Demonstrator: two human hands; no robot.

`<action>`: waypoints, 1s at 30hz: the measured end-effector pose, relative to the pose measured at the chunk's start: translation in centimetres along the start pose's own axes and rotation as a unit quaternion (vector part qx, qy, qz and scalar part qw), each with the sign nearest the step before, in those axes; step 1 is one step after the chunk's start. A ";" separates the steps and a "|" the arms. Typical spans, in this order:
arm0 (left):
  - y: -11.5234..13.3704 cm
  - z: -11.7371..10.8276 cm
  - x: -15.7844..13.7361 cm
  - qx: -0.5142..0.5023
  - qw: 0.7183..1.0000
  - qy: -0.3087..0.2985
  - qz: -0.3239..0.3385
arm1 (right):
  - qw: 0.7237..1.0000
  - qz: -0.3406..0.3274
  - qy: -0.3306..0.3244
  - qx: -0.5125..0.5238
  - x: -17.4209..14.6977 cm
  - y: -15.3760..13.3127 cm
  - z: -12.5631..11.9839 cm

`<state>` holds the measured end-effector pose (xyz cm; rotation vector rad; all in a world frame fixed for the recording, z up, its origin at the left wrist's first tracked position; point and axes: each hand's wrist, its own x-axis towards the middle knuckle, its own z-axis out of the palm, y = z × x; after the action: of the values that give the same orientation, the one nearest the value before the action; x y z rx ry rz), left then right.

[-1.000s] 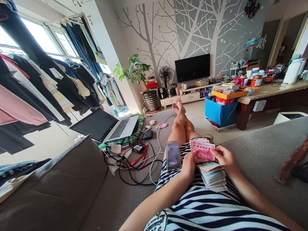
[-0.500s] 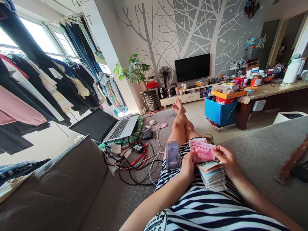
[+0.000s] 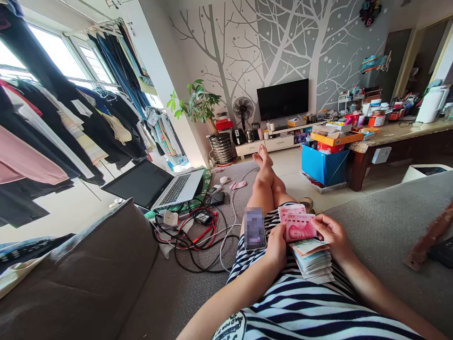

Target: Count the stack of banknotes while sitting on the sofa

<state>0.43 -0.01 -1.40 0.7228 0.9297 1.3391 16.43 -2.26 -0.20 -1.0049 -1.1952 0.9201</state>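
Pink 100 banknotes (image 3: 300, 227) are held up between my hands above my lap. My left hand (image 3: 276, 245) pinches their left side, with the thumb over the front. The fingers of my right hand (image 3: 331, 233) are closed on the right edge of the front note, which stands slightly apart from the notes behind it. Below them a thick stack of other banknotes (image 3: 314, 267), orange and green on top and bluish beneath, rests on my striped clothing. A phone (image 3: 255, 230) with a blurred screen lies on my thigh, left of my left hand.
On the grey sofa (image 3: 208, 293) at left lie an open laptop (image 3: 177, 186), tangled cables (image 3: 198, 236) and chargers (image 3: 168, 218). A cluttered table (image 3: 389, 137) and a blue storage box (image 3: 323, 165) stand at right. Ahead are a television (image 3: 283, 99), a fan (image 3: 243, 109) and a potted plant (image 3: 201, 104).
The front pink note has shifted slightly right and straightened, so more of the pink notes behind it shows at left. My hands have barely moved.
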 end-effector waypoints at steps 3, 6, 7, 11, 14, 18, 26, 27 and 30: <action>-0.1 0.0 0.0 0.009 1.000 -0.009 0.001 | 1.000 -0.001 0.001 -0.011 0.1 0.1 0.0; -0.2 -0.1 0.1 0.009 1.000 -0.019 0.000 | 1.000 -0.003 0.005 -0.011 0.1 0.2 0.0; -0.2 -0.1 0.1 0.009 1.000 -0.023 0.000 | 1.000 -0.003 0.006 -0.007 0.1 0.3 0.0; 0.0 0.0 0.0 0.008 0.999 -0.031 0.005 | 1.000 -0.004 0.005 -0.003 0.1 0.5 0.0; 0.2 0.1 -0.2 0.013 0.999 -0.033 0.012 | 1.000 -0.002 0.004 -0.013 0.1 0.5 0.0; 0.2 0.1 -0.3 0.013 0.999 -0.044 0.016 | 1.000 0.000 0.000 -0.017 0.1 0.4 0.1; 0.1 0.1 -0.3 0.008 0.999 -0.048 0.009 | 1.000 0.003 0.000 0.001 0.2 0.7 0.0; 0.1 0.1 -0.3 0.009 0.999 -0.049 0.010 | 1.000 0.003 0.000 0.001 0.2 0.8 0.0; 0.0 0.0 -0.2 0.009 0.999 -0.051 0.015 | 1.000 0.001 0.001 -0.005 0.2 0.9 0.0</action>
<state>0.46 -0.23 -1.31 0.8146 0.8534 1.3078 16.43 -1.82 -0.99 -1.0145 -1.1992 0.9153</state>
